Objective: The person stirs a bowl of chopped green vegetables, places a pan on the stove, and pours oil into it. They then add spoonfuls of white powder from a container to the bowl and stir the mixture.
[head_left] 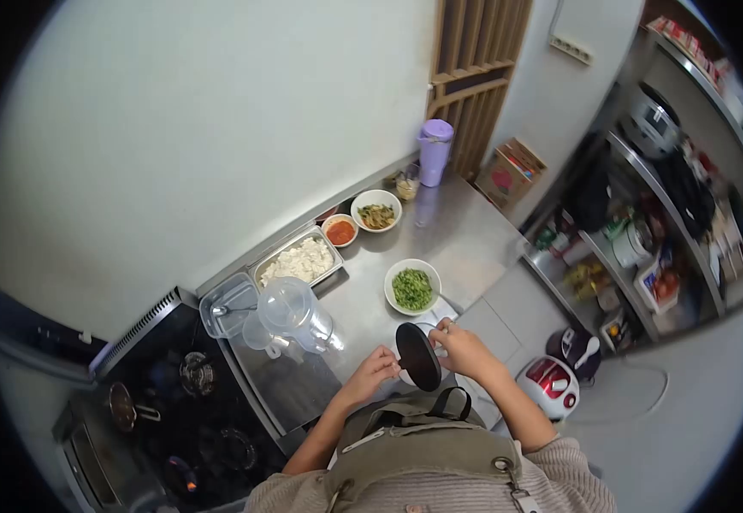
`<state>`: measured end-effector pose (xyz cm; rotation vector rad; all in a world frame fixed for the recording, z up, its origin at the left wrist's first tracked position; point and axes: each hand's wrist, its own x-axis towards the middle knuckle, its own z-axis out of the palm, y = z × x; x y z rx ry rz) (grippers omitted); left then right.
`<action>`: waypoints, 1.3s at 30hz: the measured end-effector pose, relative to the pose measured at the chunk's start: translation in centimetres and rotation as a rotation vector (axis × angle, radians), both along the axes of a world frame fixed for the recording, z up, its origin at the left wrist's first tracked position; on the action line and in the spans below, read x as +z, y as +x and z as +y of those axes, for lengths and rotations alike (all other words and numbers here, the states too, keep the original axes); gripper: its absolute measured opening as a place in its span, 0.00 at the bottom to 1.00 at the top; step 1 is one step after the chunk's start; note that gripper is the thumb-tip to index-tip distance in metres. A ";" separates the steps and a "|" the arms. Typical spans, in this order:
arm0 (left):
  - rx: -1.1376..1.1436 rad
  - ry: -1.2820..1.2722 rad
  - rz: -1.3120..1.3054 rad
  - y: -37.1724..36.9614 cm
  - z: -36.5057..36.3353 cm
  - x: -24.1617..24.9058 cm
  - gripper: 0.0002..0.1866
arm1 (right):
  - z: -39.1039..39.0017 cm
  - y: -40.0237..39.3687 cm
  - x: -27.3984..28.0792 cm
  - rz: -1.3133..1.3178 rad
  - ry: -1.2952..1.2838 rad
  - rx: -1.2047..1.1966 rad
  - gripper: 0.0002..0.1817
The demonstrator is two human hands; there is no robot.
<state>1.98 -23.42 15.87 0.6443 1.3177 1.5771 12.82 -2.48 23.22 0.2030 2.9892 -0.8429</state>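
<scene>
"Where does the dark disc (420, 357) sit?" the first asks.

"Between the two hands, held up just beyond the person's body, near the tabletop (484, 224) edge. The left hand (372, 376) meets its left rim; the right hand (465, 349) is at its upper right side."

"And the fingers?"

"Those of the left hand are drawn together, pinching at the rim. Those of the right are bent close against the far side, but the disc hides part of them, so whether they grip it cannot be told."

"Which way does it point?"

"It is tipped up, its dark face seen aslant as a narrow oval. The long axis runs mostly away from the body, the far end leaning a little left, roughly toward the bowl of chopped greens (390, 302). The near end comes close to the bag strap (450, 400)."

"How many things are there?"

"One disc. Three bowls stand farther off: the one of greens, one bowl of cooked vegetables (378, 195) and one smaller bowl of red sauce (338, 216). There is one steel tray (334, 272) of white chunks and one purple pitcher (433, 158). Clear plastic containers (286, 301) cluster left of the greens; their overlap makes an exact count uncertain."
</scene>
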 end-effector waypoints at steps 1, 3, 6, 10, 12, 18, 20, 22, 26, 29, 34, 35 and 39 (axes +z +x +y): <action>0.013 0.015 0.129 -0.4 0.5 -0.1 0.09 | 0.9 -1.1 -0.5 -0.021 -0.003 0.040 0.16; 0.102 0.007 0.078 -0.7 1.5 -1.9 0.09 | 3.0 -3.2 -1.4 0.015 -0.046 0.141 0.16; 0.290 -0.005 -0.176 -0.6 4.2 -1.9 0.09 | 6.3 -6.1 -2.2 0.100 -0.052 0.205 0.13; 0.385 -0.006 -0.032 -1.3 8.3 -1.0 0.09 | 11.1 -9.4 -1.9 0.056 -0.058 0.298 0.09; 0.438 0.028 0.116 -1.7 10.2 -1.2 0.07 | 13.3 -11.1 -1.3 0.062 -0.044 0.351 0.08; 0.759 0.193 -0.129 -2.5 14.9 -0.3 0.06 | 16.4 -14.9 1.2 0.118 -0.009 0.464 0.07; 0.780 0.206 -0.119 -2.6 15.1 0.3 0.07 | 16.0 -15.3 2.4 0.136 0.017 0.517 0.07; 0.862 0.179 -0.168 -2.9 15.5 1.1 0.09 | 16.2 -15.8 2.0 0.198 0.095 0.582 0.06; 0.870 0.160 -0.120 -3.4 14.9 0.5 0.13 | 16.0 -15.8 1.7 0.327 0.165 0.658 0.08; 0.820 0.117 -0.040 -3.4 14.3 0.1 0.14 | 15.2 -16.4 1.7 0.241 0.218 0.630 0.12; 0.824 0.114 -0.045 -3.3 14.4 -0.2 0.14 | 15.0 -17.2 0.6 0.245 0.341 0.743 0.14; 0.841 0.115 -0.097 -3.1 14.3 -0.3 0.13 | 15.1 -17.3 0.5 0.247 0.339 0.745 0.14; 0.880 0.226 -0.229 -2.9 13.9 -0.3 0.13 | 15.4 -17.8 0.6 0.327 0.330 0.822 0.07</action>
